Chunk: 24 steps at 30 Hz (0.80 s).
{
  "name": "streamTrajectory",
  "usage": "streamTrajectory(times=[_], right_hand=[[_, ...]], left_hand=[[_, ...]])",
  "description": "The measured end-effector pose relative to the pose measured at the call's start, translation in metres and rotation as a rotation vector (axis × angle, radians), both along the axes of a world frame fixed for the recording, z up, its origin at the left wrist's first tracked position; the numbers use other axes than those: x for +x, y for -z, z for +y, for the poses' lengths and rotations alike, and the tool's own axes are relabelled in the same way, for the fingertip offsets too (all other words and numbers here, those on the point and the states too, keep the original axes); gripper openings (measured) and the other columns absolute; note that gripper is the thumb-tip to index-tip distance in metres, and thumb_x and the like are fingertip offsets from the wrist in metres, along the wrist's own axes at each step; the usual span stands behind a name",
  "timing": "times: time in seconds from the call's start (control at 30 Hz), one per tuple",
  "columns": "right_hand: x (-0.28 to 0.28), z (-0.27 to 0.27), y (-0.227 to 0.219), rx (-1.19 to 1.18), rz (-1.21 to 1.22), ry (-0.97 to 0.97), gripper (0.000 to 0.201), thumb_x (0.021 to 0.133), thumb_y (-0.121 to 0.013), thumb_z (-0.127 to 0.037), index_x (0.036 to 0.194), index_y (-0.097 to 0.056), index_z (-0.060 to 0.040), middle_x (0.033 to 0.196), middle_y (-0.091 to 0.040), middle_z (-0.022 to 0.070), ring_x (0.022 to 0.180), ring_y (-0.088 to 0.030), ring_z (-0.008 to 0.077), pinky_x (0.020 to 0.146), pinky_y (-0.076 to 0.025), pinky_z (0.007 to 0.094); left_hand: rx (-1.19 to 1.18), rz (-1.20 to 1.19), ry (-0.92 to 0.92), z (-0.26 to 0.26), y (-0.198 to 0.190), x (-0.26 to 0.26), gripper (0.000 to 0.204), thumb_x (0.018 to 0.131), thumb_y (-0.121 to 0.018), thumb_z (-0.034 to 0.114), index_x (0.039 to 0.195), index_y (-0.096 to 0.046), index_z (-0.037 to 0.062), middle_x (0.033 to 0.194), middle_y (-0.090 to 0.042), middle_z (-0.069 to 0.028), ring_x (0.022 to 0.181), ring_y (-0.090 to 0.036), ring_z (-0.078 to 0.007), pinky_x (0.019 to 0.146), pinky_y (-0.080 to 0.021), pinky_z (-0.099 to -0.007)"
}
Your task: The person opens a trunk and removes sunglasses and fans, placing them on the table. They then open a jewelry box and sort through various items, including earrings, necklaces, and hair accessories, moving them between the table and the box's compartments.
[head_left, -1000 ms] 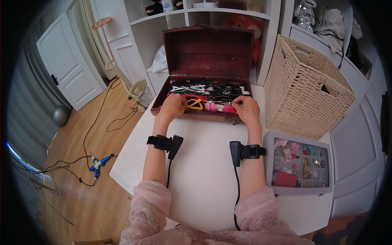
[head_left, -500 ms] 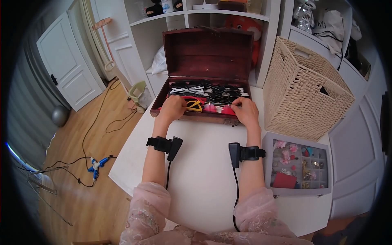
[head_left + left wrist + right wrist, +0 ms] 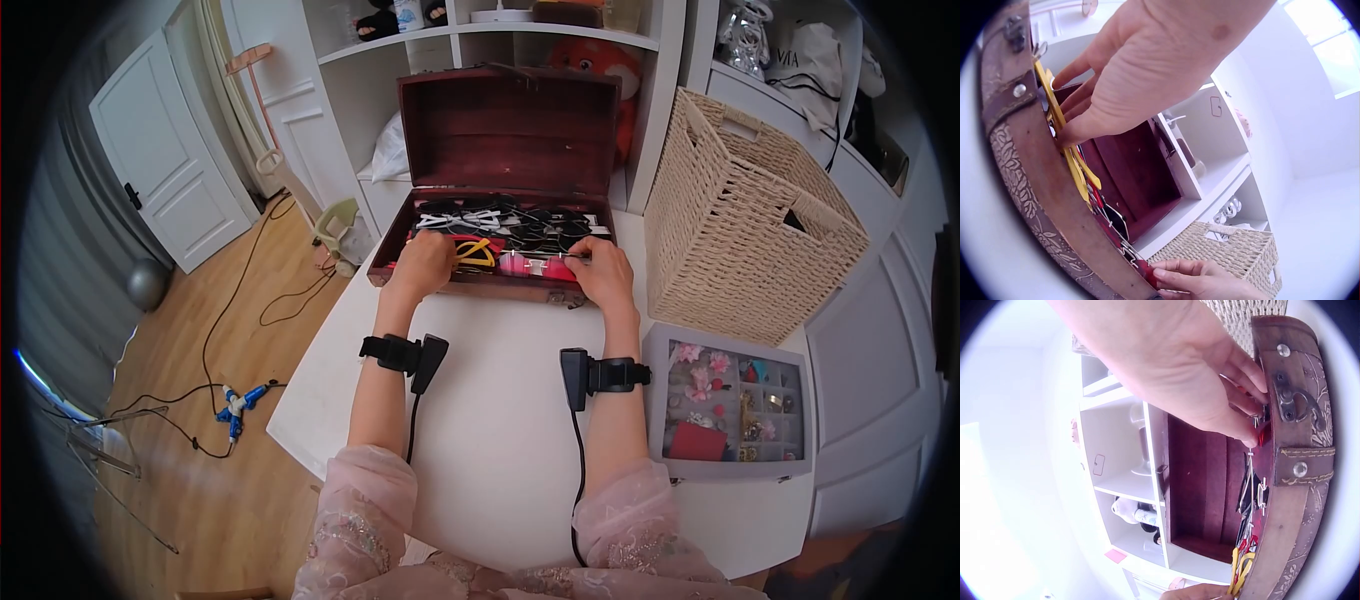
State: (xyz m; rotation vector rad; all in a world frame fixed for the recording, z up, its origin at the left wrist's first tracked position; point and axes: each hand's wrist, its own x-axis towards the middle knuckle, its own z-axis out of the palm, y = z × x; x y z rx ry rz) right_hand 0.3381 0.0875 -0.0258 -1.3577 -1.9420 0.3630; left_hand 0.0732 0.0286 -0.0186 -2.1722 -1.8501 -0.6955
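Observation:
A dark red chest (image 3: 510, 130) stands with its lid raised, filled with glasses. At the front left of its inside, my left hand (image 3: 424, 264) pinches yellow-framed glasses (image 3: 475, 254); in the left wrist view thumb and fingers lie on the yellow frame (image 3: 1075, 172). My right hand (image 3: 604, 272) is at the front right corner, thumb and fingertips on the end of pink-red glasses (image 3: 515, 264). The right wrist view shows a red lens (image 3: 1264, 435) by that thumb. Dark and white glasses (image 3: 470, 218) lie behind. The chest wall partly hides the fingertips.
Right of the chest stands a tall woven basket (image 3: 745, 200). A grey compartment case (image 3: 655, 400) with hair ornaments and jewellery sits nearer on the white table (image 3: 490, 400). White shelves (image 3: 640, 180) rise behind. Cables from both wrist cameras trail across the table.
The yellow glasses have shifted and turned slightly, and the left hand has moved a little with them. The right hand stays at the pink-red glasses.

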Motion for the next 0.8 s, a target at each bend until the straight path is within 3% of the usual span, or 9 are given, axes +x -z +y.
streamTrajectory(times=[0.37, 0.8], right_hand=[[-0.001, -0.001, -0.001, 0.003, 0.001, 0.017, 0.018, 0.074, -0.070, -0.016, 0.089, -0.068, -0.0078, 0.083, -0.067, 0.0147, 0.084, -0.064, 0.0317, 0.075, -0.049, 0.0393], [-0.003, 0.001, 0.001, 0.037, 0.030, 0.013, 0.011, 0.080, -0.058, -0.013, 0.082, -0.067, -0.0058, 0.084, -0.067, 0.0154, 0.081, -0.063, 0.0341, 0.073, -0.049, 0.0409]], left_hand=[[0.064, -0.037, 0.044, -0.003, -0.006, 0.003, 0.011, 0.075, -0.054, 0.001, 0.074, -0.064, -0.0024, 0.075, -0.062, -0.0216, 0.077, -0.059, -0.0380, 0.071, -0.048, -0.0439], [-0.081, -0.330, 0.119, -0.018, -0.037, 0.006, 0.012, 0.077, -0.061, 0.002, 0.087, -0.065, -0.0033, 0.080, -0.065, -0.0174, 0.075, -0.064, -0.0308, 0.071, -0.050, -0.0347]])
